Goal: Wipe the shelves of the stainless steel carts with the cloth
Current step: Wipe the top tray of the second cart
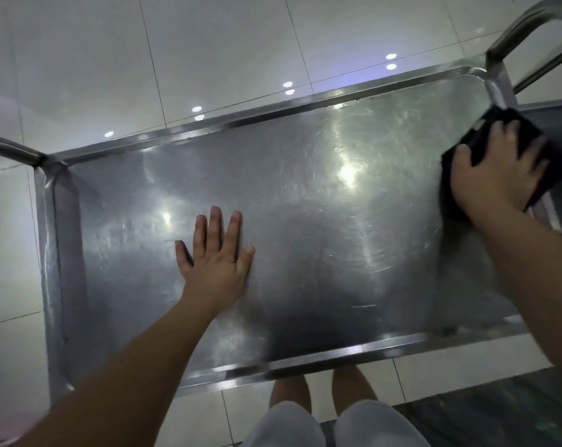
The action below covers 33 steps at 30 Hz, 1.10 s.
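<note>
Head view, looking straight down on the top shelf (305,227) of a stainless steel cart; everything below is placed against that shelf.

Left hand (215,256): flat on the shelf's bare metal, a bit left of its middle, fingers straight and slightly spread, palm down. Holds nothing, just presses on the surface.

Right hand (495,169): at the shelf's right end, over the raised rim there, on top of the cloth (460,159). Fingers spread and bent down over the cloth, pressing it onto the metal. Cannot tell whether they curl round the fabric or only push on it.

Cloth: dark, looks purple-black, bunched under the right hand, lying across the shelf's right edge and touching it. Part hangs past the rim.

Shelf surface: scratched, shiny, glare spots near the middle and toward the far side.

Cart handle tubes: one (11,150) off the shelf's far-left corner, another (531,24) off its far-right corner, the latter blurred.

White floor tiles (208,43) beyond the shelf's far edge. The person's legs in light shorts (334,427) show below the near edge.
</note>
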Each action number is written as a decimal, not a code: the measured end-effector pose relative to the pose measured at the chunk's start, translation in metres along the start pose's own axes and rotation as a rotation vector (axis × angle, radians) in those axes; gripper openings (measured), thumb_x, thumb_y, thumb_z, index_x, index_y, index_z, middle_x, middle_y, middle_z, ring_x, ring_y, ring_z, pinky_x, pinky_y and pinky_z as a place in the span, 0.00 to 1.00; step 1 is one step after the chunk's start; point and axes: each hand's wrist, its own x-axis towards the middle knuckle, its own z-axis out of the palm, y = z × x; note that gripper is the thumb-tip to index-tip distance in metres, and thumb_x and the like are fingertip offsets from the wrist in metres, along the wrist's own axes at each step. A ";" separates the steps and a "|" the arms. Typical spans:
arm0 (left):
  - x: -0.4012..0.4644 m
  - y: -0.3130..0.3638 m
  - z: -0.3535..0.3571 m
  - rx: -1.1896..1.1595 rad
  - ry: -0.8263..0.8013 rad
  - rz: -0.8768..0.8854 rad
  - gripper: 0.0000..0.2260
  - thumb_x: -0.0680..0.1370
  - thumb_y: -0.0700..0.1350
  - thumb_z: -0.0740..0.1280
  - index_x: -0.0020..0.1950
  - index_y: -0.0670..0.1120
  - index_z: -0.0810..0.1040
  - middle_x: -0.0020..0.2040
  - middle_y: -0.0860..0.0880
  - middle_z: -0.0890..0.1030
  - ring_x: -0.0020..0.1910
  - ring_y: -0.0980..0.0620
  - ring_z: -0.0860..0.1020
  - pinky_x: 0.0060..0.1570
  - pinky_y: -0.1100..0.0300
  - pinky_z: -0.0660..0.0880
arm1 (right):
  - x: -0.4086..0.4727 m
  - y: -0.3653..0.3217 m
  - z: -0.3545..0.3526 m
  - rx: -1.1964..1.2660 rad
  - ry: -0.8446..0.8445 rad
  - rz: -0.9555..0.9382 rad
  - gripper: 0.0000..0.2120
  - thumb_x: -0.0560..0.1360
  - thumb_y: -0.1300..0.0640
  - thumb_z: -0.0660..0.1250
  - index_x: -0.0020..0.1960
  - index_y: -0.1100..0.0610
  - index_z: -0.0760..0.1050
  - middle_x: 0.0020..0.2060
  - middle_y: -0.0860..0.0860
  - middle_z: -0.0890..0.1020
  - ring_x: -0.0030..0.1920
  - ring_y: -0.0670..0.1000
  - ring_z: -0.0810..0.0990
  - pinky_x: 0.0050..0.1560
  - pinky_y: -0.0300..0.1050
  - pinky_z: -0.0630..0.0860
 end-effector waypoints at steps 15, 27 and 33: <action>-0.001 -0.002 -0.001 -0.017 0.001 0.006 0.29 0.79 0.70 0.36 0.77 0.69 0.27 0.78 0.61 0.23 0.76 0.58 0.21 0.65 0.50 0.17 | -0.077 -0.167 0.058 -0.081 -0.164 -0.749 0.36 0.76 0.33 0.51 0.82 0.42 0.55 0.82 0.42 0.56 0.82 0.52 0.50 0.79 0.61 0.43; 0.000 -0.003 0.004 0.000 0.027 0.017 0.29 0.80 0.69 0.33 0.79 0.65 0.27 0.79 0.57 0.23 0.77 0.53 0.23 0.68 0.45 0.19 | 0.038 -0.093 0.015 0.039 -0.057 -0.133 0.40 0.76 0.34 0.47 0.83 0.51 0.51 0.83 0.49 0.53 0.82 0.62 0.47 0.78 0.67 0.46; -0.001 -0.002 0.002 -0.004 0.027 0.002 0.29 0.81 0.69 0.36 0.78 0.67 0.27 0.78 0.59 0.23 0.77 0.56 0.22 0.68 0.47 0.18 | -0.075 -0.260 0.070 -0.092 -0.221 -0.876 0.37 0.78 0.35 0.53 0.83 0.45 0.48 0.83 0.45 0.49 0.82 0.58 0.43 0.80 0.62 0.42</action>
